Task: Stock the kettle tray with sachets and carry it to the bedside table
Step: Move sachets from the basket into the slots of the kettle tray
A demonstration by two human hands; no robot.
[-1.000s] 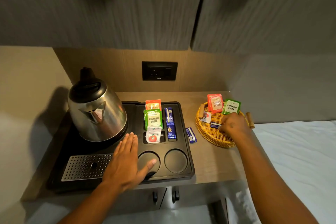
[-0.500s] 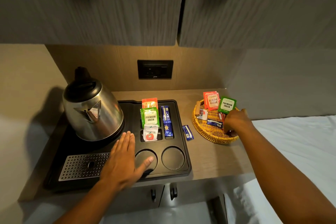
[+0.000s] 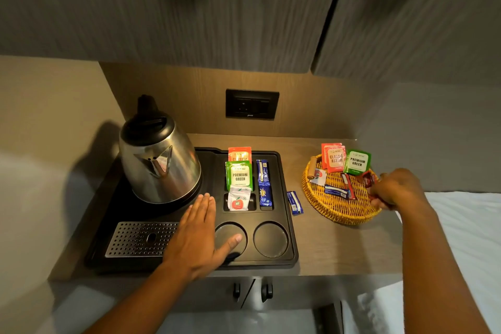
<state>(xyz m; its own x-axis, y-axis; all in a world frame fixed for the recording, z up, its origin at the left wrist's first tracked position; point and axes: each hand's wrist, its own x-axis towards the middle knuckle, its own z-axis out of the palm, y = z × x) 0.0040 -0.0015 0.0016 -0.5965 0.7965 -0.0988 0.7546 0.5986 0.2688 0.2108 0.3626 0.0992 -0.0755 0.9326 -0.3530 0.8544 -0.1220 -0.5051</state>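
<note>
The black kettle tray point(image 3: 287, 260) sits on the wooden counter with a steel kettle point(image 3: 158, 163) at its back left. Its slots hold an orange Classic sachet point(image 3: 239, 154), a green Premium Green sachet point(image 3: 239, 176), a white apple sachet point(image 3: 238, 199) and blue stick sachets point(image 3: 263, 182). My left hand point(image 3: 199, 236) lies flat and open on the tray, thumb over the left cup recess. The wicker basket point(image 3: 325, 209) to the right holds more sachets. My right hand point(image 3: 397, 188) is at the basket's right rim, its fingers pinched on a small red sachet point(image 3: 368, 179).
A loose blue stick sachet point(image 3: 295, 202) lies on the counter point(image 3: 339, 247) between tray and basket. A black wall socket point(image 3: 252, 104) is behind the tray, with cupboards overhead. A white bed point(image 3: 466, 238) borders the counter on the right. Two cupboard handles point(image 3: 250, 291) show below.
My right hand has moved from the basket's middle to its right rim and closed on a red sachet. My left hand has stayed flat on the tray. The camera view has shifted slightly.
</note>
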